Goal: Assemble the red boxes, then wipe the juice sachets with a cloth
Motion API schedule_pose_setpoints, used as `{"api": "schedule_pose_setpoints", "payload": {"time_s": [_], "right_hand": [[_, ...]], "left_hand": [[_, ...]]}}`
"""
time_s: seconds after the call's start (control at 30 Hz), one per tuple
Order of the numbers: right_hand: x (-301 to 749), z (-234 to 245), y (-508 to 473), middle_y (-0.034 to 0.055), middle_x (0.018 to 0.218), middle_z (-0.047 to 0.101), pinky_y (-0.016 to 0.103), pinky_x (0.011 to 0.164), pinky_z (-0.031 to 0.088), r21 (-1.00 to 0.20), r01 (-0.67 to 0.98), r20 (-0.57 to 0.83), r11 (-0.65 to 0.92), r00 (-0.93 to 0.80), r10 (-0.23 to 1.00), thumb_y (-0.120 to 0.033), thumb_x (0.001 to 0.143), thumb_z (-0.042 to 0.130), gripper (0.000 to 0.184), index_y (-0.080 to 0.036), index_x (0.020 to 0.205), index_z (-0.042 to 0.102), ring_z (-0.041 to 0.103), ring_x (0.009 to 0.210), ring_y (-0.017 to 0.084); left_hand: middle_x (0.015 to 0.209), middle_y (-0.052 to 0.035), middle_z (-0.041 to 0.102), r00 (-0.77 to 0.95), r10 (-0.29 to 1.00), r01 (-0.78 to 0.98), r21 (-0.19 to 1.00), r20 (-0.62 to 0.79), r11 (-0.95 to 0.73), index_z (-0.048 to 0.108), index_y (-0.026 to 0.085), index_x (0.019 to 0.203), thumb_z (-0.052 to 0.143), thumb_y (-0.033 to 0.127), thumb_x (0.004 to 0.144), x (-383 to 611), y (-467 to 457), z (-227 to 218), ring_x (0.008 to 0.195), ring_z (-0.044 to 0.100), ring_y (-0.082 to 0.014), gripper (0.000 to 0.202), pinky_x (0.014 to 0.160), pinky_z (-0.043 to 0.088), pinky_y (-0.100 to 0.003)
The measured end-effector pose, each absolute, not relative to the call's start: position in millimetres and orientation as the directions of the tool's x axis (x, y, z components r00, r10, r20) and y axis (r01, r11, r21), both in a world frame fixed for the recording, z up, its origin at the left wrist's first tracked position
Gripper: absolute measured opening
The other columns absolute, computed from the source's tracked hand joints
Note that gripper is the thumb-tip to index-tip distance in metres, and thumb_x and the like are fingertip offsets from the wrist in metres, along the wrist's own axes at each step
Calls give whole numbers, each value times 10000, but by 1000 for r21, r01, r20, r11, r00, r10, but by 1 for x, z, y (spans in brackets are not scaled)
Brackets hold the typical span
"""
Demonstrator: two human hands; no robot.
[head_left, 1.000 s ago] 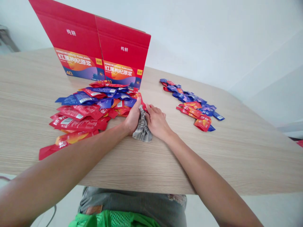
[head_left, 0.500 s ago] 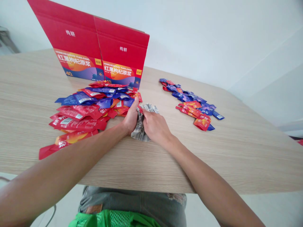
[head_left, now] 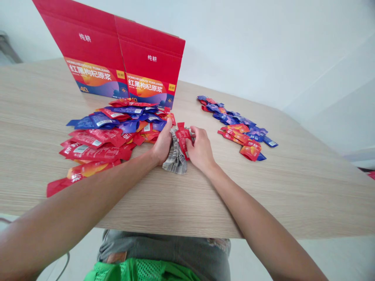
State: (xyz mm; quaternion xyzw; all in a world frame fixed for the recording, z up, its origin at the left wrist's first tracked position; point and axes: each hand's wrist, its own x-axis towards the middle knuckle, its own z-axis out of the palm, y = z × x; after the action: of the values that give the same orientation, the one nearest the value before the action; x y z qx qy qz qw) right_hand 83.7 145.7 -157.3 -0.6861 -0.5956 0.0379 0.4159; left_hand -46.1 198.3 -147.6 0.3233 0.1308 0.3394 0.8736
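Observation:
A striped grey cloth (head_left: 175,158) lies bunched on the wooden table (head_left: 181,203) between my hands. My left hand (head_left: 163,143) is closed on the cloth's left side. My right hand (head_left: 200,147) pinches a red sachet (head_left: 183,139) against the cloth, fingers curled round it. A big heap of red and blue sachets (head_left: 108,134) spreads out just left of my left hand.
Two red printed cartons (head_left: 123,62) stand upright behind the heap. A smaller row of red and blue sachets (head_left: 238,130) lies to the right of my right hand. The table's near edge runs just above my lap.
My right hand has turned and now shows a red sachet held on the cloth; earlier it lay over the cloth with no sachet in sight. The left hand has barely moved.

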Motion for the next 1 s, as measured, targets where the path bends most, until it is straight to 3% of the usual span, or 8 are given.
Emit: {"api": "schedule_pose_setpoints", "payload": {"time_s": [0.1,0.2,0.4,0.53,0.63,0.77,0.9,1.0], "right_hand": [[78,-154,139,223,1316,774,549,1195,551,-421,898,476,128,99,874,-173,1015,611,334,-126,1280,808,717,1266,362],[72,-145,131,231,1298,791,536,1181,551,-284,946,402,157,-31,915,-247,1081,616,298,-115,1262,812,718,1238,369],[63,-126,124,210,1210,851,459,1114,543,-135,984,250,115,-79,965,-189,1126,564,274,-92,1213,805,767,1147,341],[59,-123,122,201,1100,859,418,989,552,-98,990,236,100,-75,969,-114,1113,478,343,-105,1156,819,771,1055,331],[60,-122,120,157,1008,850,383,872,531,-188,976,280,106,-50,959,-119,1099,456,369,-148,1108,823,759,949,299],[68,-126,121,40,759,747,338,740,471,-510,843,369,169,37,929,-209,1053,515,311,-223,889,779,638,694,210],[81,-138,131,-21,661,654,309,641,466,-922,360,238,144,232,943,-409,931,657,202,-244,880,762,573,607,182],[87,-148,141,0,811,755,354,749,583,-983,87,183,163,326,928,-514,850,725,302,-254,998,766,692,735,214]], "left_hand": [[1169,-138,885,722,692,-514,657,-15,551,798,180,1395,374,782,1117,-45,201,-150,1184,835,-371,787,1098,656,-540],[1165,-123,885,691,723,-537,665,-7,520,796,183,1412,389,740,1131,-45,201,-150,1212,826,-369,745,1136,634,-533],[1168,-130,886,696,718,-534,675,8,509,794,171,1425,409,732,1132,-45,201,-151,1215,825,-362,740,1155,620,-521],[1166,-125,888,694,720,-529,673,-7,516,804,183,1415,392,739,1129,-45,202,-152,1199,831,-371,749,1145,627,-521],[1126,-113,892,683,728,-513,668,-63,539,811,197,1401,341,706,1145,-46,203,-151,1196,835,-379,738,1118,644,-519],[1073,-130,893,699,709,-493,657,-91,570,802,163,1395,274,670,1161,-46,204,-152,1182,841,-384,769,1066,670,-528],[1078,-156,892,732,677,-479,646,-79,594,792,143,1393,212,683,1163,-45,204,-153,1186,842,-370,825,1041,683,-520],[1110,-139,894,747,663,-478,652,-51,589,795,175,1385,232,714,1155,-45,202,-151,1203,839,-359,813,1053,680,-514]]}}
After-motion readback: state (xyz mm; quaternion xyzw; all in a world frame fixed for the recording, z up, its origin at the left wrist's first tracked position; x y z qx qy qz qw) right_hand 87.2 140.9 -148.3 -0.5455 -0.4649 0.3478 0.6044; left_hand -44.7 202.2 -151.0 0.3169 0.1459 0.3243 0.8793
